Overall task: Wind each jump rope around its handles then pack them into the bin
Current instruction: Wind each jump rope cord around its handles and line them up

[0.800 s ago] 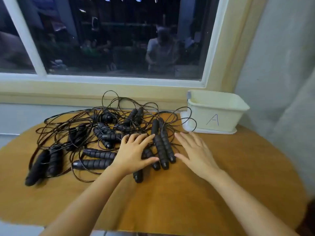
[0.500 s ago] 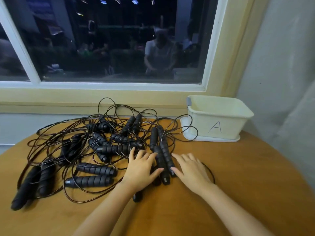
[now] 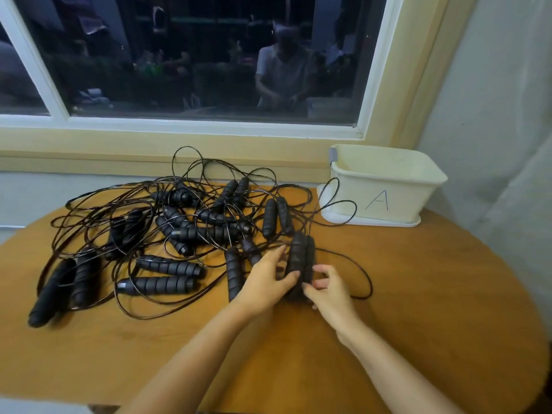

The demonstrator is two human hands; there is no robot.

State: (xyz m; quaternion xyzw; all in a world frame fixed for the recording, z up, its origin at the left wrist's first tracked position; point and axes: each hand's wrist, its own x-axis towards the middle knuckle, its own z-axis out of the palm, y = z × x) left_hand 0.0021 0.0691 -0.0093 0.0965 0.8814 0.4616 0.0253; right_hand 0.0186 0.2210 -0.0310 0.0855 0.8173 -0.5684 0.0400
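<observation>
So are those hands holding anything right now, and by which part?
Yes. The left hand and right hand together grip one pair of black handles, lying side by side, around their lower half. Their upper ends stick out free.

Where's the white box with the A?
In the head view, the white plastic bin marked A sits at the far right of the round wooden table, right of the tangled black jump ropes.

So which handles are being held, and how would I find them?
Look at the wooden table and find the white bin marked A. Nearer than it, at the right edge of the tangle, are two black handles side by side. Only these are gripped by the left hand and right hand; the others lie untouched.
</observation>
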